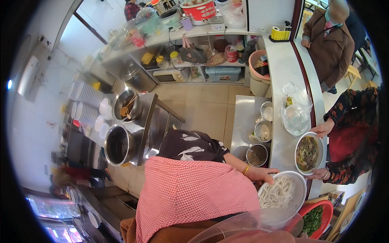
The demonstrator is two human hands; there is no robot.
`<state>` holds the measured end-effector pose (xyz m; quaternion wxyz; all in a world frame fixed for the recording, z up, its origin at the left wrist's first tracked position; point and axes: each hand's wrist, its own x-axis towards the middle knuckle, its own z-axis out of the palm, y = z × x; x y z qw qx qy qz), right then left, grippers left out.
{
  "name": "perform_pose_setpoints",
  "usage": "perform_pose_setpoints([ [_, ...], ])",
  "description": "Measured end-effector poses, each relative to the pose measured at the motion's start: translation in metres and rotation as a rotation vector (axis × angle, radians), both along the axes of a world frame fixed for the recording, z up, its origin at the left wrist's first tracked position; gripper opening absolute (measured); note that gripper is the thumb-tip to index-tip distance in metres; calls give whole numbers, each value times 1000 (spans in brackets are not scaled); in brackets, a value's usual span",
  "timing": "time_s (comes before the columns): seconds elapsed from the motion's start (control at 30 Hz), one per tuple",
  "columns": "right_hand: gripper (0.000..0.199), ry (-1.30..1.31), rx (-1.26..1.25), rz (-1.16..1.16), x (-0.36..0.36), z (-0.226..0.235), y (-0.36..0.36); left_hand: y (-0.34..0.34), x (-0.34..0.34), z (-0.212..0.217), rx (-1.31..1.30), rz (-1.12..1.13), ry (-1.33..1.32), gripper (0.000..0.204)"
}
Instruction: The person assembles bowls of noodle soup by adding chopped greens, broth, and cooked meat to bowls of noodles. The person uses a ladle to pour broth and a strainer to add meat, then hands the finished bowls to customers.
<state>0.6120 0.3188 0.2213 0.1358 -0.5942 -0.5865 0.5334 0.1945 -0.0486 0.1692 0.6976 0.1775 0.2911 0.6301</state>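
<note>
My left hand (262,174), a gold bracelet on its wrist, is closed on the rim of a white bowl (300,190) with its thumb on top. White noodles (277,193) lie in that bowl. My right hand is not visible. Just beyond, a co-worker's two hands (323,128) hold another white bowl (323,156) over the counter, filled with brown broth, meat and greens. The two bowls are close together. My forearm passes near a metal pot of broth (257,155). A clear curved sheet (247,227) partly covers the lower edge of the view.
Along the white counter (287,60) lies a clear plastic bag (296,115). A red basket of greens (314,218) stands at lower right. Metal basins (117,145) and stacked bowls (87,97) occupy the left table. Another person (329,44) stands across the counter.
</note>
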Motion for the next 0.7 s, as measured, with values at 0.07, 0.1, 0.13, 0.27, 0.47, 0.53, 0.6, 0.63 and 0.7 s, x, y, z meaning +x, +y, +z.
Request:
perform_pose_setpoints([
  [0.07, 56, 11, 46, 14, -16, -4, -15, -13, 1, 4, -20, 53, 41, 81],
  [0.1, 56, 21, 62, 24, -29, -5, -22, -17, 1, 6, -14, 75, 65, 75],
  [0.13, 56, 29, 78, 38, -46, -7, -27, -22, 2, 6, -18, 118, 68, 75],
  [0.27, 55, 67, 133, 72, -90, 1, -44, -39, 0, 4, -17, 182, 46, 76],
  [0.47, 54, 126, 217, 69, -114, 27, -71, -40, -8, 8, 36, 145, -27, 77],
  [0.53, 54, 134, 245, 62, -120, 36, -81, -36, -12, 10, -6, 117, 5, 71],
  [0.6, 54, 140, 270, 58, -127, 45, -92, -35, -16, 13, -52, 132, 17, 61],
  [0.63, 54, 144, 283, 53, -131, 49, -98, -33, -17, 15, -28, 127, 16, 60],
  [0.7, 53, 159, 303, 46, -138, 57, -108, -31, -22, 19, -42, 122, 22, 59],
])
